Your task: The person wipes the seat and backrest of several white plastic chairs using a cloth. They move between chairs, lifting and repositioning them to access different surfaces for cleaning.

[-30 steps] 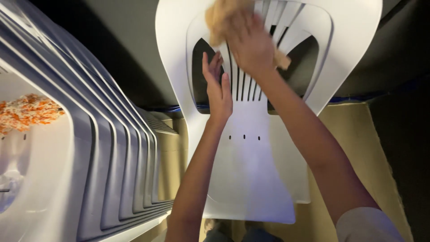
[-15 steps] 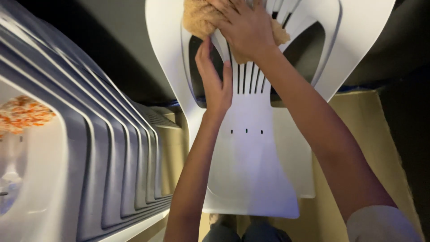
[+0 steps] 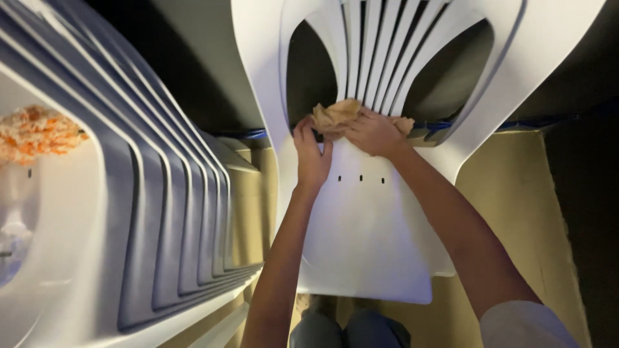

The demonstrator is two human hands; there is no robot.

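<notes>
A white plastic chair stands in front of me, seen from above, its slatted back at the top of the view. My right hand presses a crumpled tan cloth onto the chair where the slats meet the seat. My left hand grips the edge of the opening at the left of the backrest, its fingers curled round the rim, just touching the cloth.
A stack of several white plastic chairs fills the left side, with an orange and white fluffy thing on the top seat. Tan cardboard covers the floor under the chair. My knees show at the bottom edge.
My right hand has drawn the cloth down the slats from the top of the backrest to the back of the seat. The view has moved closer to the chair.
</notes>
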